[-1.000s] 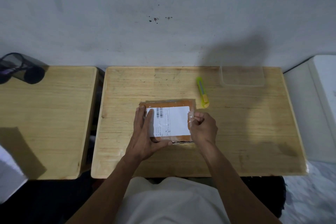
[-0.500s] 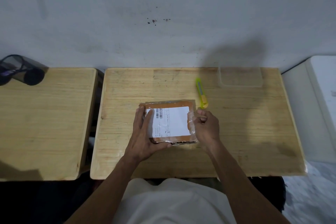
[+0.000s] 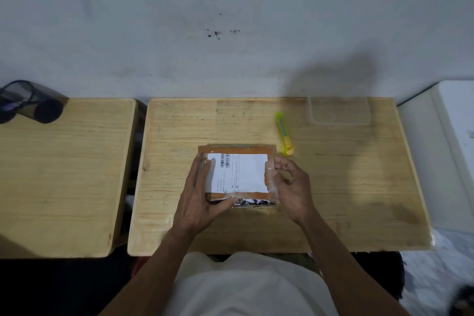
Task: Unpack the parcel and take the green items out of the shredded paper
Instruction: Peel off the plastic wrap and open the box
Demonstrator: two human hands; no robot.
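A small brown cardboard parcel (image 3: 237,149) with a white shipping label lies closed and taped in the middle of the wooden table (image 3: 346,187). My left hand (image 3: 198,197) lies flat on the parcel's left side, thumb along its near edge. At the parcel's right edge, the fingertips of my right hand (image 3: 291,185) pinch the clear tape. No green items or shredded paper are visible; the parcel's contents are hidden.
A yellow-green utility knife (image 3: 283,133) lies just beyond the parcel's far right corner. A clear plastic tray (image 3: 339,111) sits at the table's back right. A second wooden table (image 3: 64,174) stands to the left with a dark container (image 3: 28,101) on it. A white unit (image 3: 451,151) stands at the right.
My right hand has opened from a fist near the parcel's right edge to fingertips pinching the tape at that edge. The left hand and the parcel have stayed in place.
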